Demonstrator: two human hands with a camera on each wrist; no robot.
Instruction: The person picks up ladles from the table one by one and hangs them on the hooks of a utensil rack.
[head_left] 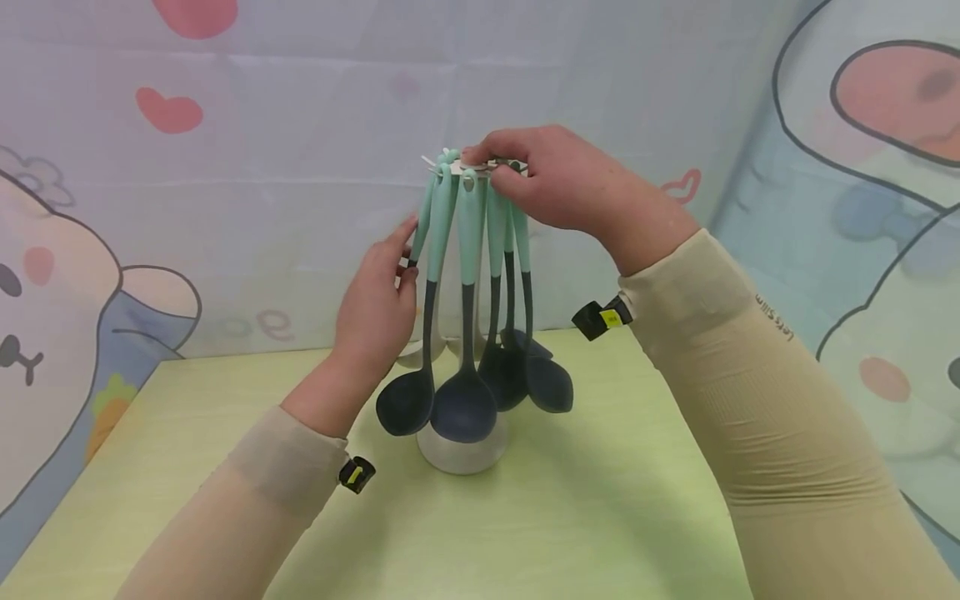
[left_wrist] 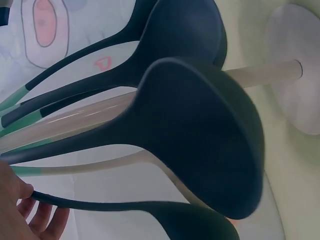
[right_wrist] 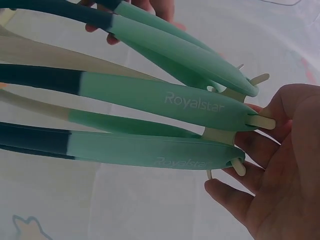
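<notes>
A person's left hand [head_left: 375, 312] rests with fingers fairly straight against the handle of a hanging spoon [head_left: 411, 367] on the left side of a utensil stand [head_left: 462, 446]. The stand sits mid-table on a pale green table [head_left: 600, 517], with several mint-handled, dark-headed utensils dangling from pegs (the handles read "Royalstar"). At the top, the right hand [head_left: 558, 179] curls its fingers over the hanger disc [head_left: 472, 169], fingertips pinching its rim. A cartoon-printed curtain [head_left: 187, 125] hangs behind.
</notes>
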